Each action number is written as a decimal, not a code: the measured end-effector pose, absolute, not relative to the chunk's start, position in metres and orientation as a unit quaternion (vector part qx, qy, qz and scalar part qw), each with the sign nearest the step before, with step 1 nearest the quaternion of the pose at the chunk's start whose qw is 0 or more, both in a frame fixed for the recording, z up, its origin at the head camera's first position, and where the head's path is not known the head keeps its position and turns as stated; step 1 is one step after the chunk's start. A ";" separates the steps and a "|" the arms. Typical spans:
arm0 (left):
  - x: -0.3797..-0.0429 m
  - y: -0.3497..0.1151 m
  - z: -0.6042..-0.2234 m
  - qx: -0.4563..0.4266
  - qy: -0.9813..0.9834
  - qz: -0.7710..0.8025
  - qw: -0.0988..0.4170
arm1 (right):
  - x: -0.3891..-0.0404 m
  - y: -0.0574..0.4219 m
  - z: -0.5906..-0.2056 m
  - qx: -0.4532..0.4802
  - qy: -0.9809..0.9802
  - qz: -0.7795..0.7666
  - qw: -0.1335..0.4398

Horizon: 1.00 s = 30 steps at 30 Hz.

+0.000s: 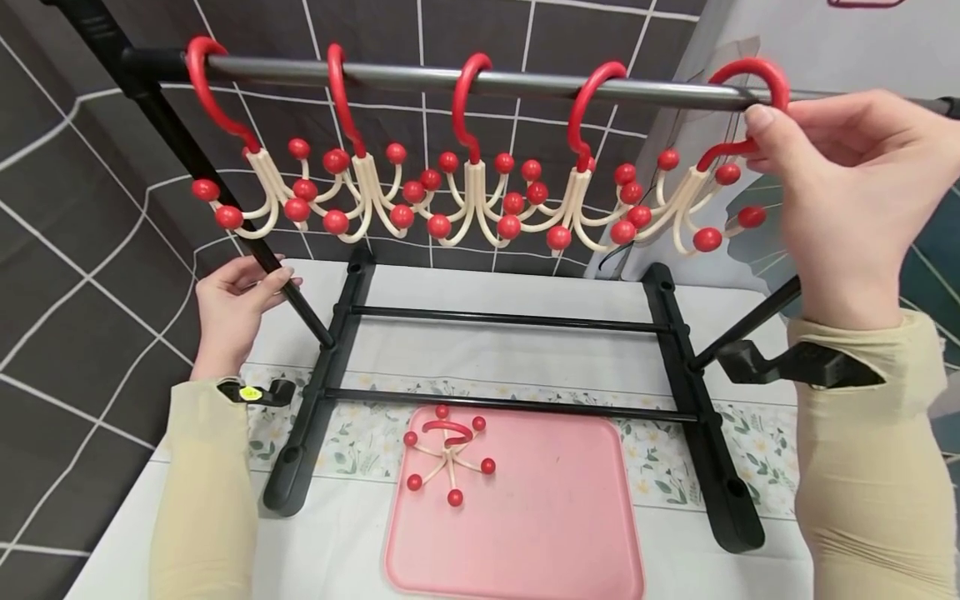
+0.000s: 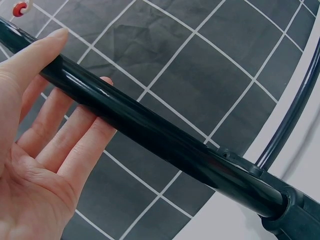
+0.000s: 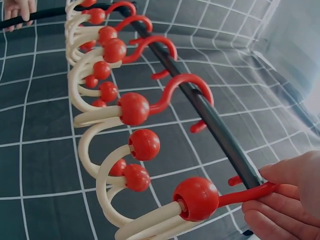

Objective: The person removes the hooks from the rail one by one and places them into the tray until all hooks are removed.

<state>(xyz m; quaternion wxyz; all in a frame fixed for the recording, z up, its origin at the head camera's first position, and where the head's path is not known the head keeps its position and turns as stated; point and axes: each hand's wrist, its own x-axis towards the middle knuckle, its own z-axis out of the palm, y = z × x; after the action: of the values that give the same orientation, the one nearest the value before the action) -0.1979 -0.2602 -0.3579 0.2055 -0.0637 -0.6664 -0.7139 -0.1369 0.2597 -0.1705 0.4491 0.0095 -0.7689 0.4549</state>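
A gridded backdrop [image 1: 480, 29] rises beyond the white tabletop [image 1: 330, 542], tray [image 1: 555, 517] and rack [image 1: 510, 317]. Left grip [image 1: 232, 308] holds the left post [image 2: 145, 122]; right grip [image 1: 862, 167] pinches the rightmost hanger [image 1: 688, 196], hooked over the bar [image 1: 420, 77].

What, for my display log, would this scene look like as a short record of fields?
Right hand: pinches the hook of the rightmost hanger
Left hand: holds the black left post
Bar: five red-hooked hangers over it, the pinched one included
Pink tray: one matching hanger on it
Backdrop: dark, white grid lines
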 end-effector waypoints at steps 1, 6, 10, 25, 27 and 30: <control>-0.198 -0.260 -0.358 -0.063 -0.667 -0.714 0.206 | -0.137 0.261 -0.169 0.009 -0.767 0.458 0.450; -0.198 -0.259 -0.356 -0.059 -0.668 -0.713 0.203 | -0.134 0.268 -0.164 -0.012 -0.757 0.480 0.443; -0.197 -0.260 -0.355 -0.058 -0.666 -0.715 0.203 | -0.131 0.273 -0.162 -0.024 -0.745 0.504 0.436; -0.196 -0.259 -0.355 -0.064 -0.659 -0.722 0.202 | -0.118 0.295 -0.171 -0.096 -0.764 0.482 0.419; -0.196 -0.259 -0.356 -0.065 -0.660 -0.721 0.202 | -0.118 0.299 -0.174 -0.087 -0.761 0.486 0.421; -0.196 -0.259 -0.356 -0.066 -0.658 -0.722 0.203 | -0.118 0.304 -0.177 -0.075 -0.764 0.476 0.430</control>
<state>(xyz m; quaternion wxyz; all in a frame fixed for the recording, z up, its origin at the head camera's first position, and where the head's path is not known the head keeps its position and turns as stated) -0.1961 -0.2590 -0.3561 0.2029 -0.0657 -0.6583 -0.7219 -0.1177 0.3040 -0.1770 0.4303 -0.0747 -0.7635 0.4757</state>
